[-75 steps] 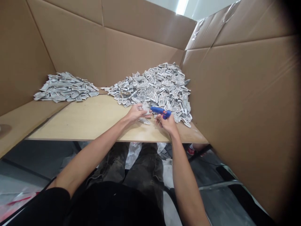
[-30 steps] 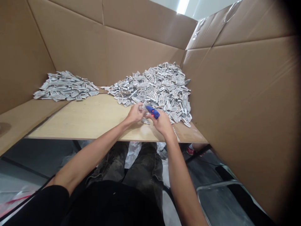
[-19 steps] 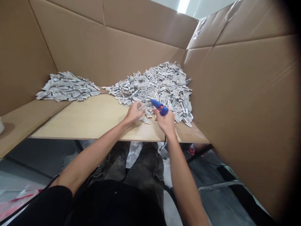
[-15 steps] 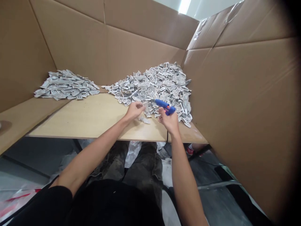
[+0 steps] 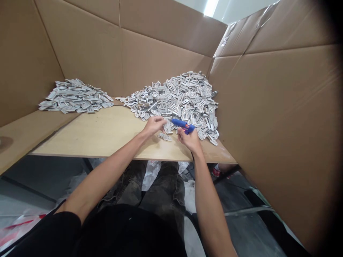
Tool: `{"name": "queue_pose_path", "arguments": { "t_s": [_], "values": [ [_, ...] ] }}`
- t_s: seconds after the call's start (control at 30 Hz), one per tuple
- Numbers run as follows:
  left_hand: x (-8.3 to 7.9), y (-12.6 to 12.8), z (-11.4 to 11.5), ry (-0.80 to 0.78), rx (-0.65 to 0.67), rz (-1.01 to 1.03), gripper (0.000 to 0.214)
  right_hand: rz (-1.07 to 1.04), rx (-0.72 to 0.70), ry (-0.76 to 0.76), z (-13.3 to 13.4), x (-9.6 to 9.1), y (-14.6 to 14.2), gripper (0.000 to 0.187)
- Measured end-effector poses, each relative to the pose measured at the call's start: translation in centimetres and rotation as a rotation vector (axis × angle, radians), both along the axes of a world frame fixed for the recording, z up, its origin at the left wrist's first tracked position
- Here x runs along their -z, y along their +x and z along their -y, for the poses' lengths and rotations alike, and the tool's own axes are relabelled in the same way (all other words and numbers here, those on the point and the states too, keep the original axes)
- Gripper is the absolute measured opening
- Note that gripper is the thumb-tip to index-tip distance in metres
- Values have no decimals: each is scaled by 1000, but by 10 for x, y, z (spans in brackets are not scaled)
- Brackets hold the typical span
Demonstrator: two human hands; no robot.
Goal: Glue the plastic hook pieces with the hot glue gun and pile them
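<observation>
My right hand [image 5: 189, 138] is wrapped round the handle of a blue glue gun [image 5: 182, 125], whose nozzle points left. Close to that nozzle, my left hand [image 5: 154, 125] pinches a small flat grey-white piece [image 5: 167, 125] with slots in it. The nozzle is at or very near this piece; I cannot tell whether they touch. Just below my fingers, a loose grey-white piece [image 5: 164, 136] lies on the wooden board. A large heap of similar slotted pieces [image 5: 184, 92] rises right behind both hands.
A smaller pile of the same pieces [image 5: 76, 97] sits at the left back. Tall cardboard walls [image 5: 166, 46] stand round the back and sides of the wooden board [image 5: 88, 137]. The board's front edge runs above my lap. A dark cord hangs below my right hand.
My right hand has brought the glue gun leftward and slightly down, so its nozzle is nearer the piece in my left hand. My left hand has barely moved.
</observation>
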State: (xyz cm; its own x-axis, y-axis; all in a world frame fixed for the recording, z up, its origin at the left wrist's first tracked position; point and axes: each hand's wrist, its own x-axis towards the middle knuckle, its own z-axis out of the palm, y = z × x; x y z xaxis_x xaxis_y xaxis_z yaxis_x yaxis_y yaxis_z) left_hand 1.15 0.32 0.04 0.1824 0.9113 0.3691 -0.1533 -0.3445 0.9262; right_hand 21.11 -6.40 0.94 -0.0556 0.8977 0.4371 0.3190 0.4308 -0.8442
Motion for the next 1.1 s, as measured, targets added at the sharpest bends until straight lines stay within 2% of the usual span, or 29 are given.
{"name": "queue_pose_path", "arguments": {
  "t_s": [0.2,0.53,0.83,1.0,1.1],
  "values": [
    [0,-1,1,37,-3,-25,20,96,42,60,-1,1,1,59],
    [-13,-3,19,106,-75,-101,25,151,118,52,0,0,-2,46],
    [-11,-3,18,116,-106,-130,25,270,169,89,6,-5,-5,49],
    [-8,-5,18,149,-138,-172,26,444,164,253,5,-5,-11,38],
    [-6,-4,16,134,-141,-168,27,531,323,352,6,-5,-15,35]
  ]
}}
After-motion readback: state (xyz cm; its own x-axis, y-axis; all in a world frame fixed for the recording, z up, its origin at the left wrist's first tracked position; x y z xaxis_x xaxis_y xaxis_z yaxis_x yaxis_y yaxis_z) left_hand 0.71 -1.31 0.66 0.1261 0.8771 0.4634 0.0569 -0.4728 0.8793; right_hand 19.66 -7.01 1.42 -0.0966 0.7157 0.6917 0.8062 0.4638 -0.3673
